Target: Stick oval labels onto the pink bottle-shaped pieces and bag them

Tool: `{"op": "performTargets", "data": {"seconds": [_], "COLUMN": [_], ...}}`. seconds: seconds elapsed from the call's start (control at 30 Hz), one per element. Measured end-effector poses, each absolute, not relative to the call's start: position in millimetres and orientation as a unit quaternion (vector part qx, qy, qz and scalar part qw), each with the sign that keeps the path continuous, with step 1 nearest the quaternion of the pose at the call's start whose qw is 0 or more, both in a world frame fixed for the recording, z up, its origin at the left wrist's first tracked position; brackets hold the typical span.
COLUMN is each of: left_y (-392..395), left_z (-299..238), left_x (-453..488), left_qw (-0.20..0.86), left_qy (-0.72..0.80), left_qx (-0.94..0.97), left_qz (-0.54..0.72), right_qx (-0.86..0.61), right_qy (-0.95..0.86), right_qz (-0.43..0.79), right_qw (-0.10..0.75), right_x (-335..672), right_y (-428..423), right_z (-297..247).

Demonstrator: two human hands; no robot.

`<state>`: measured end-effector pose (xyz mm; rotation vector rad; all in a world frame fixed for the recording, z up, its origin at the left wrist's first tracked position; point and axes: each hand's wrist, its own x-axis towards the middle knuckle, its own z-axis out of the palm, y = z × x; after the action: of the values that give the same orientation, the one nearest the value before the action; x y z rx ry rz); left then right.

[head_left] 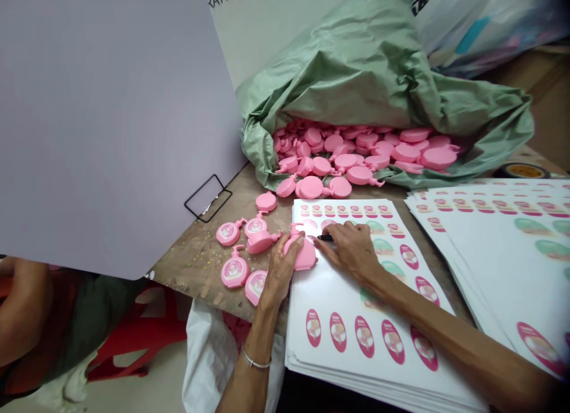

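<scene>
this looks like a small workshop for labelling by hand, not a room of a home. a big green plastic bag [378,63] lies open on a worn wooden table [200,256] and is full of identical pink plastic pieces [356,146]. beside it are thick stacks of printed sticker sheets [351,294], all with the same oval labels. a roll of tape [521,171] and a red plastic stool [133,336] also fit such a work place.

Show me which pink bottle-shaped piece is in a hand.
The pink piece at the corner of the sticker sheet: the left hand grips it; the right hand pinches a black tool. The rest lie on the table or in the green bag.
</scene>
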<state>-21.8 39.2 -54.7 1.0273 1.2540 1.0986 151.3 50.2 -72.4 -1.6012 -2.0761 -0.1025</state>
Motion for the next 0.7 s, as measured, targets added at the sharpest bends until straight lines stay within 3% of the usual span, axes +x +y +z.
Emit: {"op": "performTargets", "data": {"seconds": [0.23, 0.37, 0.6, 0.7], "left_y": [40.0, 40.1, 35.4, 27.5], "left_z": [-63.2, -62.4, -54.0, -39.7], "left_x": [-26.4, -25.2, -20.4, -15.7], "left_qw": [0.514, 0.505, 0.517, 0.589], "left_qy": [0.556, 0.546, 0.538, 0.494], "left_qx": [0.477, 0.487, 0.461, 0.371], "left_qz": [0.447, 0.457, 0.48, 0.52], "right_qx": [-0.596, -0.608, -0.595, -0.586], "right_qy": [-0.7, -0.645, -0.545, -0.537], "right_qz": [0.141, 0.259, 0.35, 0.358], "right_qw": [0.367, 0.384, 0.476, 0.49], "right_x": [147.7, 146.9, 155.6, 161.1], "right_y": [55.1, 55.6, 55.3, 46.9], "right_z": [-71.0, -67.4, -46.8, -27.2]}}
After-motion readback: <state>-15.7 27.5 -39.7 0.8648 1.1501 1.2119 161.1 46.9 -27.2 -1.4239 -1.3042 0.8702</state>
